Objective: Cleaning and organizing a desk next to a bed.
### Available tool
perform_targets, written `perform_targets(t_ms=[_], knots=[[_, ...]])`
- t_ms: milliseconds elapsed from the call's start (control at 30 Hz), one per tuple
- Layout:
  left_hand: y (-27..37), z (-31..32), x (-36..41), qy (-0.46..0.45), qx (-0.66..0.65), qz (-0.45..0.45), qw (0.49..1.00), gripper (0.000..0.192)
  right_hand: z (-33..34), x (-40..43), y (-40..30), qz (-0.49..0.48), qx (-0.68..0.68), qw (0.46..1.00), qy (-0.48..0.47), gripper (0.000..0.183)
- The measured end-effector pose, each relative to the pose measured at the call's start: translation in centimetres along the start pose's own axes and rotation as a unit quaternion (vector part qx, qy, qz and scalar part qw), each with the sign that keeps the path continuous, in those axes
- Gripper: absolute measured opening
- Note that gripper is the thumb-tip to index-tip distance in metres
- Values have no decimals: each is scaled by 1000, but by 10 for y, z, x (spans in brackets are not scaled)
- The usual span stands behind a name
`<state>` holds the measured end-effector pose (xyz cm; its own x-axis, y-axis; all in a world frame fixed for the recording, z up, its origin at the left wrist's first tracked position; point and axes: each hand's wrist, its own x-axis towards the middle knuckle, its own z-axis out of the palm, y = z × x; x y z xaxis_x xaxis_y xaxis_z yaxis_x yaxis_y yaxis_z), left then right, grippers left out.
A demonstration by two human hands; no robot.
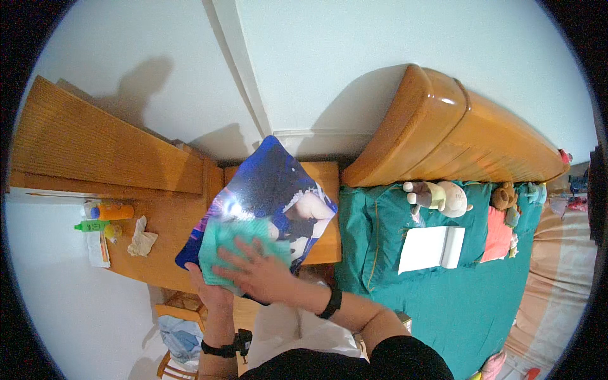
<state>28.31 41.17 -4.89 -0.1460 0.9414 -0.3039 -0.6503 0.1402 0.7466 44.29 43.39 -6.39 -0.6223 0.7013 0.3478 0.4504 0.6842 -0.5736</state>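
Observation:
A glossy, square-shaped printed panel (266, 175) with dark blue and purple artwork is tilted in front of me, one corner pointing away. My left hand (213, 292) grips its lower left edge, thumb showing at the rim and the other fingers hidden below. Over the panel's near part lies a green cloth (213, 251), partly blurred. My right hand (261, 275) rests on this cloth with fingers spread, holding it against the printed face. A bright light reflection shows just beyond the cloth.
Behind the panel is a wooden nightstand (327, 213). At left, a wooden desk (166, 228) bears a crumpled tissue (141, 237), an orange bottle (114, 212) and a green bottle (92, 226). To the right, a green-covered bed (441, 304) holds a white paper roll (427, 247) and plush toys (451, 198).

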Motion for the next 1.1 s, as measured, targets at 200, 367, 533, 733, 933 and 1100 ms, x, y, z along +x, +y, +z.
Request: perform_targets(t_ms=[200,367,533,733,933,1100], knots=[[15,9,-10,282,127,86,947,70,-20,-6,86,271,-140,948,90,54],[28,-45,-5,250,32,64,965,75,40,-26,-28,-51,107,992,-35,53],[50,-38,-10,365,89,165,912,81,41,-35,57,180,12,982,48,49],[46,-82,7,420,127,230,868,79,44,-113,201,532,-90,841,-28,47],[24,-68,9,416,157,198,874,90,81,-90,258,433,-158,796,-393,59],[45,-150,-26,374,305,213,849,88,93,-73,246,408,-258,823,-300,43]])
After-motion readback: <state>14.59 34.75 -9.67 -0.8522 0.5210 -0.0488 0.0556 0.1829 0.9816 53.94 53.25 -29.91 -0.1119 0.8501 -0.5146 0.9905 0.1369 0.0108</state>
